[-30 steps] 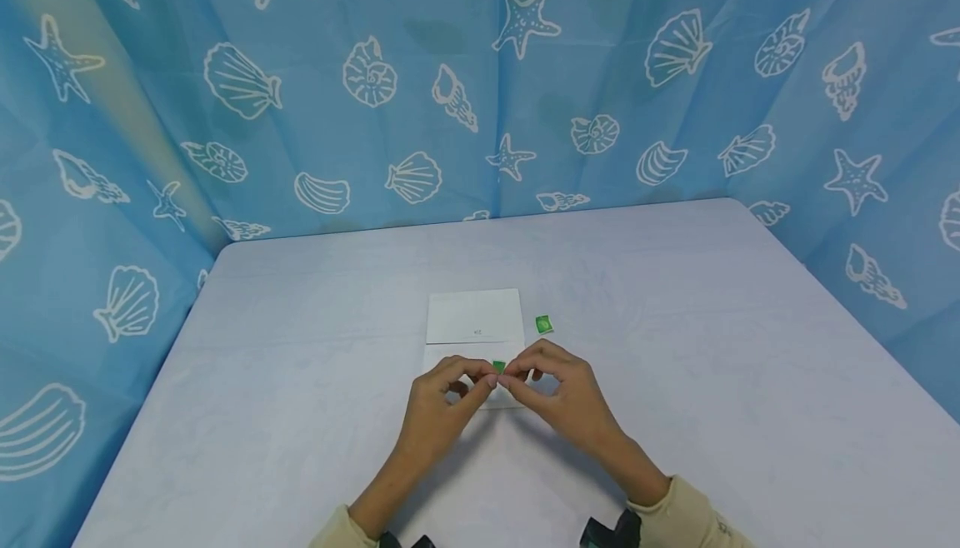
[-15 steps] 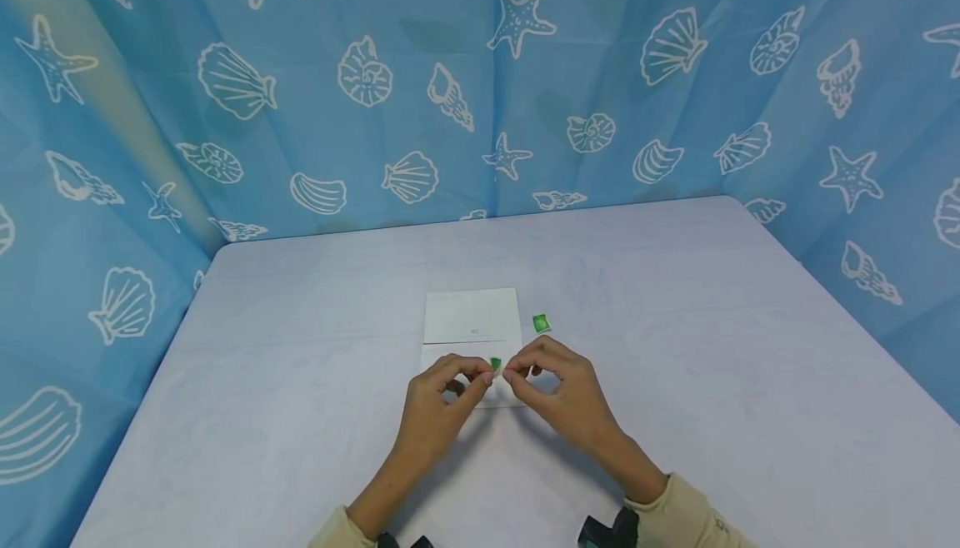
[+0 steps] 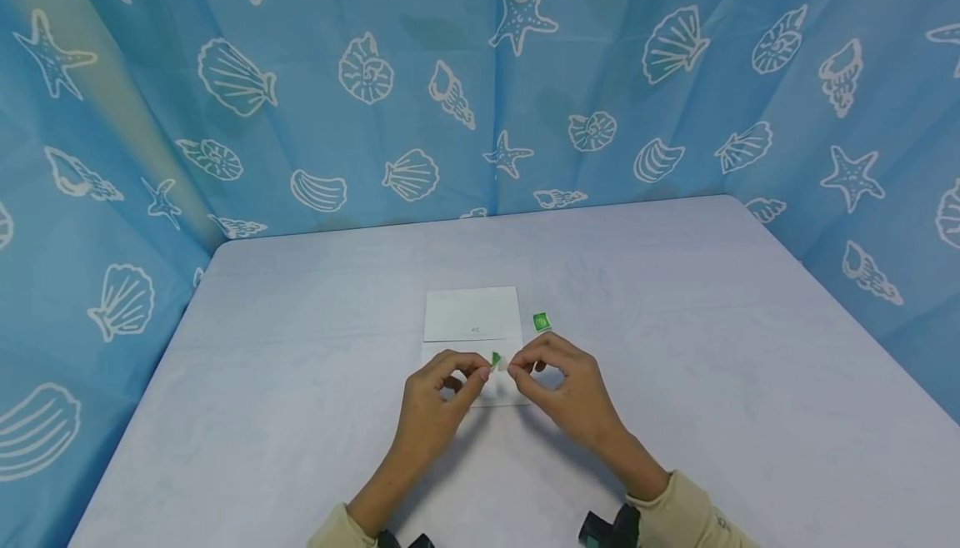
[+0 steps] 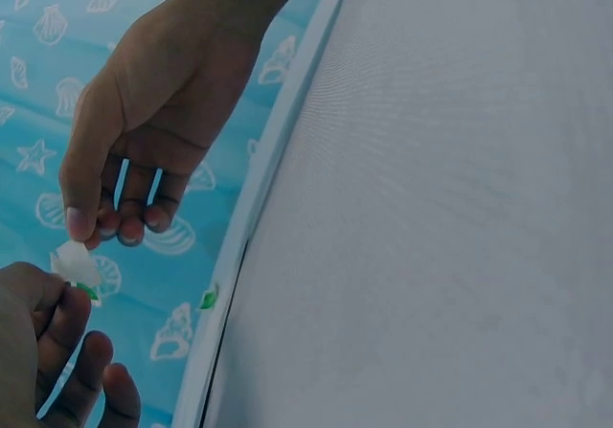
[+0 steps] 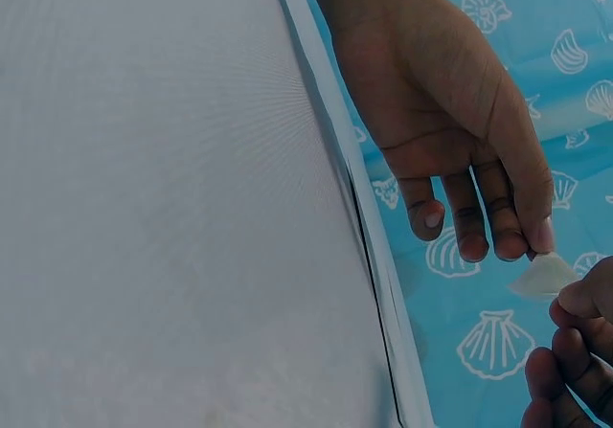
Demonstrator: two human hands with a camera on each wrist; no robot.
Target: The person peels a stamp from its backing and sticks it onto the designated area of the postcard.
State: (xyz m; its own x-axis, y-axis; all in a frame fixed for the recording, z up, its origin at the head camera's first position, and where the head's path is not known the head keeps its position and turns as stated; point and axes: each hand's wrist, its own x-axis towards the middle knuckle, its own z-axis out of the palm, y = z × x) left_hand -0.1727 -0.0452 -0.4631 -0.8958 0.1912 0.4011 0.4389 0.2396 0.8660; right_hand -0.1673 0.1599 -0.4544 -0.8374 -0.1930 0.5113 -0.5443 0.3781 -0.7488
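Over a white folded card, both hands meet at a small green sticker with a pale backing paper. My left hand pinches the green part between thumb and index finger. From the other side, my right hand pinches the backing's edge. In the left wrist view the white backing spans the two sets of fingertips, a green corner showing below it. The right wrist view shows the pale backing between the left hand above and the right hand below.
A second green square sticker lies on the white tabletop, just right of the card. A blue curtain with white shell and starfish drawings surrounds the table's back and sides. Dark wrist straps show at the sleeves.
My right hand has drawn slightly away to the right, widening the gap between the fingertips. More of the pale backing now shows beside the green sticker.
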